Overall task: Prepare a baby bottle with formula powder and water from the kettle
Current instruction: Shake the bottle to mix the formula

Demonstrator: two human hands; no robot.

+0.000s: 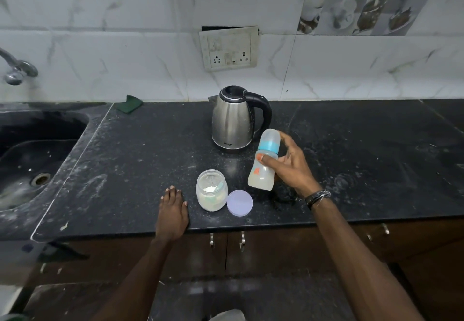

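Milky liquid sits low in the capped baby bottle [263, 161], gripped by right hand [288, 167] fingers, long axis tilted toward 1 o'clock, kettle [234, 119] at 11; left hand [173, 210] flat, empty, farther

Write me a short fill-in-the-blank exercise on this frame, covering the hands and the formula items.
1. The baby bottle, capped and tilted, is held off the counter in the ____ hand's grip.
2. The left hand rests flat on the ____.
3. The round lid lies beside the open ____ of powder.
4. The kettle has a ____ handle.

Missing words: right; counter; jar; black
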